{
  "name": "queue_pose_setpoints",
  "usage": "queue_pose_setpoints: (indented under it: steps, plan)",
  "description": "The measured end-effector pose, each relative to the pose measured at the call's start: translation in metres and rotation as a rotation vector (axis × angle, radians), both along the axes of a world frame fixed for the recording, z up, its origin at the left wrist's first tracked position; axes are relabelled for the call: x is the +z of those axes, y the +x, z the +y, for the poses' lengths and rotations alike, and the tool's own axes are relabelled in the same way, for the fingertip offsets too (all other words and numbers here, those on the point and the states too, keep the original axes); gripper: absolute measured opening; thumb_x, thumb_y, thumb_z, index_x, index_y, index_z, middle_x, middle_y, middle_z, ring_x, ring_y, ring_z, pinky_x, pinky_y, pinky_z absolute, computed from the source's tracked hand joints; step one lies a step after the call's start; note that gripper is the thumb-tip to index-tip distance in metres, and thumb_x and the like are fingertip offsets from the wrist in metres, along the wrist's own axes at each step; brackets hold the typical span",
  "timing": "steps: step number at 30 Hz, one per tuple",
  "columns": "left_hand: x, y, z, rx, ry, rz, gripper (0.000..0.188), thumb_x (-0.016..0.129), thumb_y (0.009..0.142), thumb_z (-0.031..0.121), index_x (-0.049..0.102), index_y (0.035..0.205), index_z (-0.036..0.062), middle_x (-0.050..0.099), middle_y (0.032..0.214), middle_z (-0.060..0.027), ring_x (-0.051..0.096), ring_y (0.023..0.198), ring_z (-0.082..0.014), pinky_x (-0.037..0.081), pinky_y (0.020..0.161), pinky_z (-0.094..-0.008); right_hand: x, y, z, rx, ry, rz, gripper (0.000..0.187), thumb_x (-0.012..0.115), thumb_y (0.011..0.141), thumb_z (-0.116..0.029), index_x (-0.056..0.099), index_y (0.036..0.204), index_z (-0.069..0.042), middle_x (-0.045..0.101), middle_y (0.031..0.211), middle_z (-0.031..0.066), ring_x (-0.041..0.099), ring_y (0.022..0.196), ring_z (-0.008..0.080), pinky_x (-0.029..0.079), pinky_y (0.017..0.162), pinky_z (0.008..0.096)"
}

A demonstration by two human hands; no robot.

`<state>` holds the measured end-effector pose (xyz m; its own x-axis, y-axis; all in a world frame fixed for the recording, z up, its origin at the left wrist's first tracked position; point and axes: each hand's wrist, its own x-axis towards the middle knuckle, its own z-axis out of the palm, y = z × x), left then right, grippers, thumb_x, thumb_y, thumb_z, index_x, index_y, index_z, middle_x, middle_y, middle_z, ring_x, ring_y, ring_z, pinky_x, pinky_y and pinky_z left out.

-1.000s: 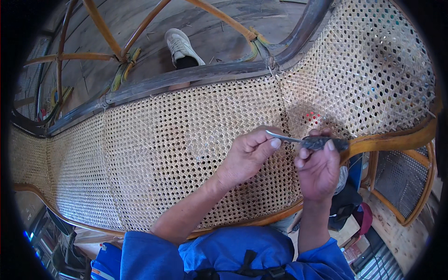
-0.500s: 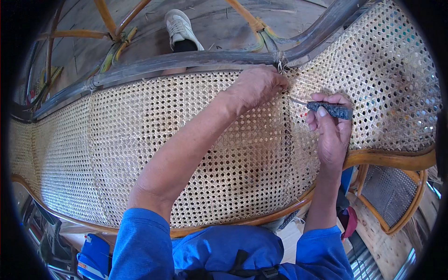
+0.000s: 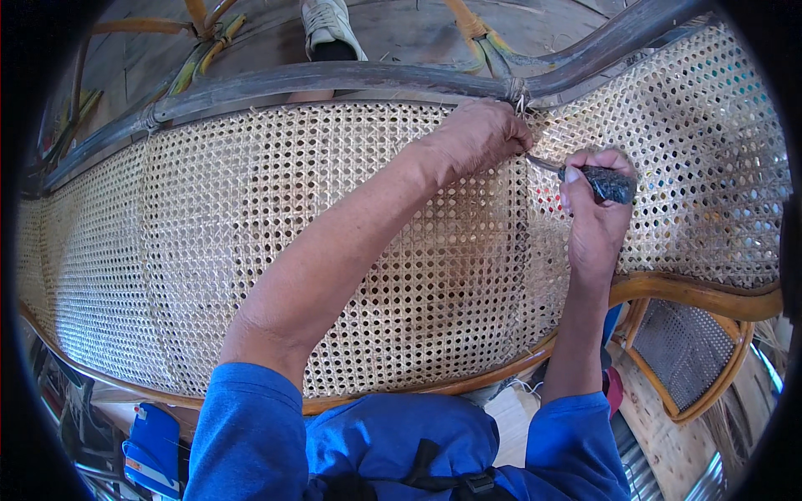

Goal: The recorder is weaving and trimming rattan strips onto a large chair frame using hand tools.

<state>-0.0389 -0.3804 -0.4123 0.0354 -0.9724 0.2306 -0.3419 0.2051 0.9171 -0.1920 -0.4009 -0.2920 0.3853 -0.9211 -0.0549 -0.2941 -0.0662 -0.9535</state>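
A long woven cane panel (image 3: 242, 192) lies in front of me, its open weave stretched within a rattan frame. My right hand (image 3: 598, 213) is closed round the dark, wrapped handle of an awl (image 3: 614, 185). The awl's thin curved metal shaft points left, its tip at the fingertips of my left hand (image 3: 484, 138). Those left fingers are pinched together at the panel's seam, close under the far rail; what they grip is hidden. Just above them, a pale strand binding (image 3: 520, 93) wraps a joint of the dark far rail (image 3: 334, 79).
Along the panel's near side runs a glossy orange-brown rattan rail (image 3: 702, 294). A smaller cane-backed chair part (image 3: 685, 346) stands at the lower right. A blue object (image 3: 153, 447) is at the lower left. Beyond the far rail are rattan legs (image 3: 196, 67) and a shoe (image 3: 328, 29).
My right hand has turned and risen slightly, bringing the awl's tip up to my left fingertips. The left hand stays pinched at the seam. The whole view has shifted a little.
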Motion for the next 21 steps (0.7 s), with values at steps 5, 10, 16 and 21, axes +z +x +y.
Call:
queue_pose_setpoints:
  steps: [5, 10, 16, 21]
  plan:
    - [0.0027, 0.0032, 0.0015, -0.019, 0.037, -0.022, 0.016, 0.069, 0.080, 0.016, 0.070, 0.095, 0.0111, 0.066, 0.089, -0.0078, 0.063, 0.086, -0.0262, 0.050, 0.076, -0.0349, 0.0028, 0.0007, 0.0007, 0.009, 0.089, 0.008, 0.030, 0.056, 0.082, 0.012, 0.046, 0.103, -0.007, 0.058, 0.098, 0.0052, 0.053, 0.086, 0.0080, 0.045, 0.077, 0.0220]
    - [0.0085, 0.0045, 0.0023, -0.057, 0.131, 0.043, 0.017, 0.069, 0.080, 0.016, 0.070, 0.096, 0.0123, 0.066, 0.090, -0.0072, 0.063, 0.086, -0.0254, 0.050, 0.076, -0.0349, -0.0032, -0.0004, 0.0012, 0.024, 0.028, -0.043, 0.030, 0.056, 0.083, 0.011, 0.047, 0.105, -0.007, 0.059, 0.099, 0.0057, 0.055, 0.086, 0.0090, 0.047, 0.072, 0.0221]
    - [0.0038, 0.0008, 0.0045, 0.004, 0.062, 0.007, 0.017, 0.070, 0.079, 0.018, 0.070, 0.095, 0.0109, 0.066, 0.092, -0.0068, 0.063, 0.088, -0.0249, 0.050, 0.078, -0.0351, -0.0044, 0.0006, 0.0029, 0.000, 0.016, -0.066, 0.031, 0.057, 0.083, 0.010, 0.046, 0.107, -0.007, 0.060, 0.099, 0.0064, 0.055, 0.083, 0.0091, 0.048, 0.069, 0.0221]
    - [0.0088, -0.0046, 0.0055, 0.042, 0.057, -0.108, 0.017, 0.067, 0.081, 0.021, 0.069, 0.096, 0.0119, 0.066, 0.093, -0.0054, 0.061, 0.093, -0.0256, 0.046, 0.085, -0.0380, -0.0011, 0.0023, 0.0004, -0.029, 0.014, -0.057, 0.031, 0.058, 0.083, 0.009, 0.047, 0.106, -0.008, 0.060, 0.097, 0.0067, 0.055, 0.076, 0.0084, 0.047, 0.065, 0.0212]
